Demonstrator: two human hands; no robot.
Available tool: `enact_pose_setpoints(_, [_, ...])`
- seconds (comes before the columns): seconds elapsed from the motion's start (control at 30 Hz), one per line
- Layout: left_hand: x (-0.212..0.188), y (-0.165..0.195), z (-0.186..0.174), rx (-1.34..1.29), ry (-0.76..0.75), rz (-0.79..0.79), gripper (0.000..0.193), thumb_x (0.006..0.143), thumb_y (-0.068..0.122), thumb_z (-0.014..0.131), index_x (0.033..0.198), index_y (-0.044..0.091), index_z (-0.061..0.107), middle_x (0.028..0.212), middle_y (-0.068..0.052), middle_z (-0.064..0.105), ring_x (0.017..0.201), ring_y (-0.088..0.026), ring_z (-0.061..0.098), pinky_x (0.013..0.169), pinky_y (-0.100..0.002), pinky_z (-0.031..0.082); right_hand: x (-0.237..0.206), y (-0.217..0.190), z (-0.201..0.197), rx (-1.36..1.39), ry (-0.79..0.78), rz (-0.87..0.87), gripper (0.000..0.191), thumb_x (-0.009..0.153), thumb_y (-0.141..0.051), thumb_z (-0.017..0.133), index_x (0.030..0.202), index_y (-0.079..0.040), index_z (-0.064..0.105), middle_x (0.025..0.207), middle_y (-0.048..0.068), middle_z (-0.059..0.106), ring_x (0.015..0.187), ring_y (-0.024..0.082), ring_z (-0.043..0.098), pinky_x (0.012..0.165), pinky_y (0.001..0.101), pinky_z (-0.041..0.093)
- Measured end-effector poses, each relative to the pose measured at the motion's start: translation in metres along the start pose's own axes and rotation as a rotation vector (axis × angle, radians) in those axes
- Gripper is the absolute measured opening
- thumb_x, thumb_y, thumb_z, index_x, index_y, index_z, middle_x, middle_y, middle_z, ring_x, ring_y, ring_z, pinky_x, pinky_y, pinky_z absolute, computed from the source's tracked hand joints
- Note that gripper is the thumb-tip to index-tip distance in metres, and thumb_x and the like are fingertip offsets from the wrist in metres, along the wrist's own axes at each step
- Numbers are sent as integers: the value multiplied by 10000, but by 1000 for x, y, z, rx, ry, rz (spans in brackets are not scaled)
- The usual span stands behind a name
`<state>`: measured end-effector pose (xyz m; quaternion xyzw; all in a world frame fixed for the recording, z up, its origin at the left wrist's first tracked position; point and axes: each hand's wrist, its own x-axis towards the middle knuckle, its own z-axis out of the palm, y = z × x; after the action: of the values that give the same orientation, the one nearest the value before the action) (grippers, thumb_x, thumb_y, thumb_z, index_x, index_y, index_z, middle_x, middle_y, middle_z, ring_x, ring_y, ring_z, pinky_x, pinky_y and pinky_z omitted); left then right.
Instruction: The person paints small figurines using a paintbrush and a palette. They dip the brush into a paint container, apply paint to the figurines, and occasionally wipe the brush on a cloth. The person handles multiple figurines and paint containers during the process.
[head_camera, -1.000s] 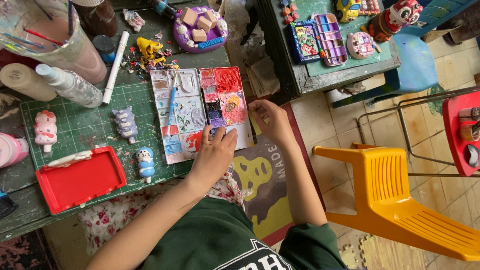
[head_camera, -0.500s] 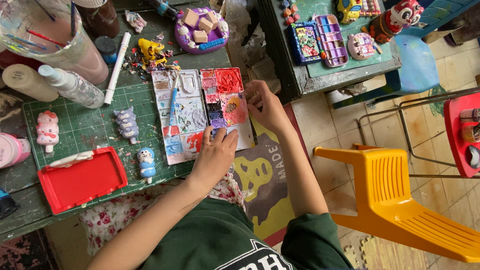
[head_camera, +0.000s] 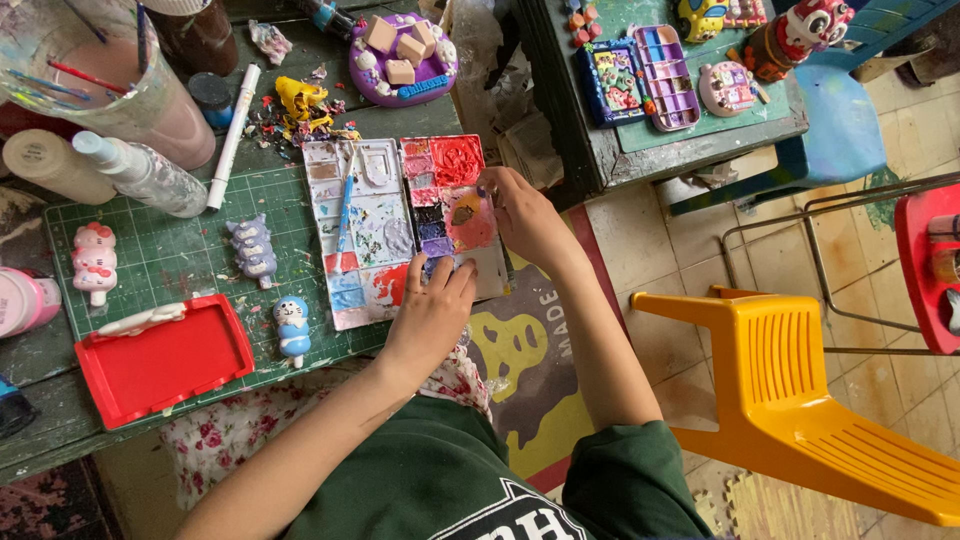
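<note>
My left hand (head_camera: 430, 315) lies flat, holding nothing, on the paint-smeared white plastic palette (head_camera: 400, 225). My right hand (head_camera: 525, 215) pinches its three o'clock edge; the palette's long axis runs nine to three.

A single head-worn camera is looking almost straight down from above the person's chest, facing the far edge of the table (head_camera: 60, 430). It is sitting fairly near, so the palette (head_camera: 400, 225) and both hands are filling the middle. The left hand (head_camera: 430, 315) is lying near, the right hand (head_camera: 525, 215) farther right. The view is taking in the floor and a yellow chair (head_camera: 800, 400) at right.
</note>
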<state>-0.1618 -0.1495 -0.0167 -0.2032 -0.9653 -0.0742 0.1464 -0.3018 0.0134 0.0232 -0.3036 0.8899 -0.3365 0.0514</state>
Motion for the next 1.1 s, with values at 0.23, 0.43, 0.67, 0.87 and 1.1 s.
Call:
enact_pose_setpoints(0.23, [0, -1, 0, 26, -2, -1, 327, 853, 134, 604, 1158, 89, 711, 1313, -10, 634, 1211, -192, 545, 1168, -507, 262, 6, 4, 4, 17, -27, 18, 456, 876, 123, 541, 1311, -12, 512, 1239, 228, 626, 1147, 434, 625, 889, 437, 558])
enact_pose_setpoints(0.43, [1, -4, 0, 34, -16, 7, 323, 856, 135, 605, 1157, 84, 710, 1317, -11, 634, 1194, -193, 548, 1164, -506, 260, 7, 16, 10, 24, -85, 25, 438, 874, 145, 526, 1287, 0, 500, 1107, 174, 674, 1071, 368, 701, 891, 403, 567])
enact_pose_setpoints(0.67, [2, -3, 1, 41, -10, 8, 373, 889, 135, 604, 1244, 72, 700, 1286, -7, 632, 1186, -179, 546, 1171, -497, 261, -2, 23, 5, 175, 201, 81, 387, 906, 74, 611, 1256, -3, 467, 1061, 131, 657, 958, 235, 719, 810, 336, 582])
enact_pose_setpoints(0.87, [2, -1, 3, 47, -22, 7, 295, 874, 146, 605, 1145, 91, 710, 1306, -15, 631, 1215, -193, 546, 1167, -511, 267, 1, 16, 9, 55, 261, 179, 134, 897, -38, 741, 1022, -27, 693, 963, 111, 705, 816, 221, 742, 716, 323, 597])
enact_pose_setpoints(1.1, [5, -1, 5, 26, -38, 8, 260, 856, 131, 604, 1090, 99, 714, 1264, -22, 651, 1215, -199, 546, 1175, -521, 256, 12, 6, 26, -417, 233, 370, 188, 837, -250, 790, 824, -71, 734, 859, 103, 723, 768, 319, 700, 659, 430, 541])
